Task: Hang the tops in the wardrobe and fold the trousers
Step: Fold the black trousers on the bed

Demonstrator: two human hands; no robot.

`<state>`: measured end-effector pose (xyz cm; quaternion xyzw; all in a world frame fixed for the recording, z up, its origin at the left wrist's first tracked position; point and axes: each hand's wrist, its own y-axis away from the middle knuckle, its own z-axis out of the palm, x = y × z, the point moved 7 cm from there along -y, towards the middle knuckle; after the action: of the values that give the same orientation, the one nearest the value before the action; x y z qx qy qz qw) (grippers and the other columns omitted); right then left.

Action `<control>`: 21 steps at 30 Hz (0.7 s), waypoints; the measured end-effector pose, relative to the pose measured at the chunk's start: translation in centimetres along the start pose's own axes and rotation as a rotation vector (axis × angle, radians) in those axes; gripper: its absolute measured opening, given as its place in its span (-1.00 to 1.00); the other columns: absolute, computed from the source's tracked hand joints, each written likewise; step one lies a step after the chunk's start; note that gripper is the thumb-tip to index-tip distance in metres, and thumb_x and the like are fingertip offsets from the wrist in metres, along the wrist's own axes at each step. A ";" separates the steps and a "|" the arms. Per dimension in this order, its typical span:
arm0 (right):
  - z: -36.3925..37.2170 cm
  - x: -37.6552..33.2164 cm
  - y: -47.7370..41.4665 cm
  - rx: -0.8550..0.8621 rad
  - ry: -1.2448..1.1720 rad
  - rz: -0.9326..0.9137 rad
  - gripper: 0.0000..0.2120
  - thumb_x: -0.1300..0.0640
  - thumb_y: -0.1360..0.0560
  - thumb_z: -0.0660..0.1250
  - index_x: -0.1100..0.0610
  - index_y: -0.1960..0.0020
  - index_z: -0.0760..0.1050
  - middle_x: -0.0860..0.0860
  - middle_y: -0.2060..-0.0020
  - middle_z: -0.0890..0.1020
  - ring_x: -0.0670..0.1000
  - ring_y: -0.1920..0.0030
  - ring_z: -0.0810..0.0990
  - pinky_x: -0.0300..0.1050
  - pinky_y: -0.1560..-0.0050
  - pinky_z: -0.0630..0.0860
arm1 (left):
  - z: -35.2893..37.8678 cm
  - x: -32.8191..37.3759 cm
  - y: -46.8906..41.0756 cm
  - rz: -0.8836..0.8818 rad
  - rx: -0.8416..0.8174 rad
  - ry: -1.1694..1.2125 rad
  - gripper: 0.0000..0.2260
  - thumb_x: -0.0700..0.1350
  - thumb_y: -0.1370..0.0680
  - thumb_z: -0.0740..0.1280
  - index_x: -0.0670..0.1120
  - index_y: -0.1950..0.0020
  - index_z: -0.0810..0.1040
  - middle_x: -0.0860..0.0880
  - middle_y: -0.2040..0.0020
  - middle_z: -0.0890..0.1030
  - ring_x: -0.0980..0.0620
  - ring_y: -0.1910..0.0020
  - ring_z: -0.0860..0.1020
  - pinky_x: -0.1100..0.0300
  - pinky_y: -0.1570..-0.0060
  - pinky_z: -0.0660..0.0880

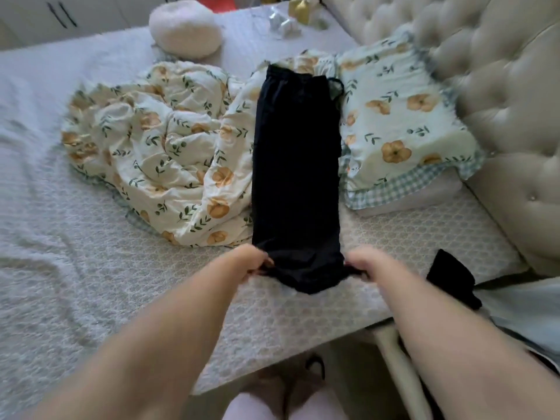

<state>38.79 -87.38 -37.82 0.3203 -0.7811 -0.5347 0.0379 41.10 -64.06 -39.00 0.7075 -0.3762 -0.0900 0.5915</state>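
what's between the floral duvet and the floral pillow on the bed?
Head view: the black trousers lie lengthwise between the duvet and pillow, overlapping the duvet's edge.

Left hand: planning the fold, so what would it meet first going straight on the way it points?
Probably the black trousers that the left hand grips; the floral duvet lies close beside.
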 end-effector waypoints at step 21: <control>5.2 5.4 -5.1 -0.130 0.050 0.127 -0.83 0.30 -0.53 0.24 0.20 0.24 0.43 0.13 0.27 0.50 0.04 0.38 0.59 -0.27 0.57 0.42 | 1.6 -7.5 -4.2 -0.159 -0.071 0.224 -0.85 -0.19 -0.58 0.28 -0.22 -0.10 0.55 -0.08 0.31 0.63 0.12 0.44 0.56 0.35 0.55 0.21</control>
<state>34.81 -87.23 -45.91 0.2801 -0.7623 -0.5727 0.1118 36.74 -60.47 -45.66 0.7192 -0.2469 -0.0702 0.6456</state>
